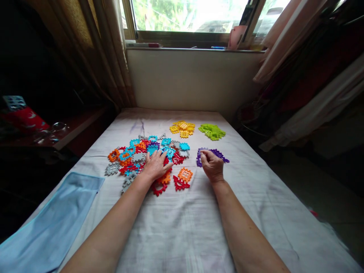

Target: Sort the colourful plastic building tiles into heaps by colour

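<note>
My left hand (156,165) lies with spread fingers on a pile of mixed pieces, among them a grey piece (139,157), a red piece (178,157) and a blue piece (170,152). My right hand (212,165) is closed, thumb and fingers pressed together, over the near side of several purple pieces (218,154); whether it grips one is hidden. Between the hands lie an orange square piece (185,174) and a red piece (181,184). Farther back are a yellow heap (182,128) and a green heap (212,131).
A light blue cloth (54,223) covers the left edge of the sheet-covered surface (170,231). The wall and window sill (193,49) stand behind it. Glasses (58,127) rest on a dark side table at the left. Clothes hang at the right.
</note>
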Demonstrator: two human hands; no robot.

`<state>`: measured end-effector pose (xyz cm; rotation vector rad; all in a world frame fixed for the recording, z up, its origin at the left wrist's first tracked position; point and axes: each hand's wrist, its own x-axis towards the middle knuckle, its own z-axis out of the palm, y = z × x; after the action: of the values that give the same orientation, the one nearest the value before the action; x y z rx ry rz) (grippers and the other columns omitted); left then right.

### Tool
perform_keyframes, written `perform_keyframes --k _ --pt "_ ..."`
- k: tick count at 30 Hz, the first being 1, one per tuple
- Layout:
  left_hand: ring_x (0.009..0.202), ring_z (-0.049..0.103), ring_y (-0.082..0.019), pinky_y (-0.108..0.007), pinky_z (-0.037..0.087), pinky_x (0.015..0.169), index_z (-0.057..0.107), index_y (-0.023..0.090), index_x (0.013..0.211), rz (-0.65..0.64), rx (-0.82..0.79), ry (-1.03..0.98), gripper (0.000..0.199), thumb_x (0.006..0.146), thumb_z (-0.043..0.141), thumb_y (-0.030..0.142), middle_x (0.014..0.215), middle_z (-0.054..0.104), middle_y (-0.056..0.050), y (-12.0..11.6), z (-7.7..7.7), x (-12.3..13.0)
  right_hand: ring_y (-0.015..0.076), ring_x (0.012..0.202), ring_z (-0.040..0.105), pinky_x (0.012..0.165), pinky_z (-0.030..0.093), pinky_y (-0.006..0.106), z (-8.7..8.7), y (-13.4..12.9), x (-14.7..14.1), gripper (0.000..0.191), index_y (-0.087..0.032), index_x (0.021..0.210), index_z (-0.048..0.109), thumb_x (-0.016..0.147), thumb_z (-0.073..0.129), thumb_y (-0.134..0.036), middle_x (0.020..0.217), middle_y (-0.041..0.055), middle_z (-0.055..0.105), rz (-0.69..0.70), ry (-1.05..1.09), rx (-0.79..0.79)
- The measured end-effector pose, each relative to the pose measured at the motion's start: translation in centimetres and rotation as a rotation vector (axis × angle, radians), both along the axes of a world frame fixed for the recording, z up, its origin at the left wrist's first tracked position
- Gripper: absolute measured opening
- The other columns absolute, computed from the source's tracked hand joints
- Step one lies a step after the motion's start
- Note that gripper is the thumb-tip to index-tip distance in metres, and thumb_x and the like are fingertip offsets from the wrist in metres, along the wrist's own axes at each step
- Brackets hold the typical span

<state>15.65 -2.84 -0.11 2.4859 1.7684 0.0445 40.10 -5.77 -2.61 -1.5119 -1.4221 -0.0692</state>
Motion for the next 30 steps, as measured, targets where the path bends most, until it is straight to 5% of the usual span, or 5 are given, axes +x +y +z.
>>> perform_keyframes --k 7,12,16,21,30 --pt "0.138 0.044 -0.029 -0.056 0.023 0.117 0.051 0.026 0.140 -0.120 0.037 -0.127 0.053 0.095 0.043 0.053 0.147 0.052 -0.010 -1.6 0.1 0.9 0.0152 0.054 0.063 0.061 0.049 0.024 -0.7 0.0 -1.6 0.029 -0.022 0.090 0.076 0.086 0.050 -0.034 0.067 0.0026 0.073 0.087 -0.050 -0.054" --pt "0.121 0.057 -0.026 -0.039 0.039 0.104 0.062 0.023 0.127 0.065 0.088 -0.086 0.038 0.095 0.045 0.036 0.130 0.065 -0.009 0.2 1.4 -0.5 0.0145 0.055 0.063 0.062 0.048 0.023 -1.1 0.0 -1.8 0.027 -0.023 0.089 0.075 0.085 0.051 -0.032 0.068 0.0015 0.073 0.108 -0.057 -0.118" --pt "0.114 0.060 -0.031 -0.040 0.045 0.093 0.070 0.022 0.113 0.124 -0.001 0.037 0.038 0.090 0.052 0.046 0.120 0.069 -0.012 1.6 2.6 -0.3 0.0143 0.053 0.062 0.061 0.047 0.023 -1.4 0.0 -1.7 0.026 -0.023 0.088 0.076 0.085 0.051 -0.032 0.065 0.0009 0.072 0.114 -0.060 -0.143" --pt "0.113 0.059 -0.035 -0.045 0.043 0.093 0.074 0.025 0.104 0.127 -0.080 0.088 0.047 0.084 0.053 0.062 0.117 0.070 -0.013 1.8 3.4 1.3 0.0157 0.060 0.066 0.065 0.050 0.024 -1.2 -0.1 -2.1 0.026 -0.023 0.090 0.075 0.087 0.051 -0.031 0.073 0.0023 0.075 0.134 -0.062 -0.124" --pt "0.118 0.057 -0.035 -0.046 0.038 0.097 0.074 0.029 0.100 0.241 -0.218 0.009 0.041 0.072 0.068 0.059 0.121 0.071 -0.008 3.2 3.6 2.2 0.0172 0.079 0.071 0.075 0.052 0.026 -1.0 -0.3 -3.2 0.020 -0.026 0.089 0.073 0.090 0.052 -0.025 0.090 0.0022 0.077 0.220 -0.169 -0.148"
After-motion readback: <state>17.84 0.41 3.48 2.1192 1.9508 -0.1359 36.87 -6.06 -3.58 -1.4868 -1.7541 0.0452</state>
